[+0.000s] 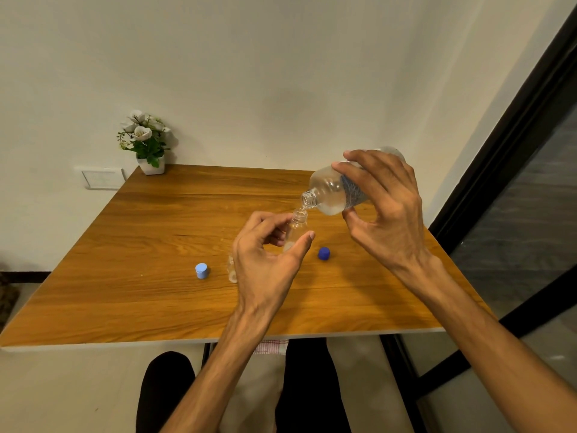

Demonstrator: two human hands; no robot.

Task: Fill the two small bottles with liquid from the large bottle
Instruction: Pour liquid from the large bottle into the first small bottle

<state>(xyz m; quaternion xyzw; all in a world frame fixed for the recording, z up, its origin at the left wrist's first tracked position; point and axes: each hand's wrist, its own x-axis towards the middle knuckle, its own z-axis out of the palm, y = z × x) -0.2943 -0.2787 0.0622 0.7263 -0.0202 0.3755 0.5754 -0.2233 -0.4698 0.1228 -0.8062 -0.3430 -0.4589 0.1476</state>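
My right hand (384, 210) grips the large clear bottle (331, 190), tilted with its open mouth down to the left. A thin stream of liquid falls from it into a small clear bottle (296, 228), which my left hand (265, 264) holds upright between thumb and fingers. A little liquid shows at that small bottle's bottom. The second small clear bottle (231, 270) stands on the wooden table (156, 245), mostly hidden behind my left hand. A light blue cap (202, 270) and a dark blue cap (324, 253) lie on the table.
A small white pot of white flowers (146, 142) stands at the table's far left corner against the wall. A dark-framed glass door (530, 182) runs along the right. My legs show below the table's near edge.
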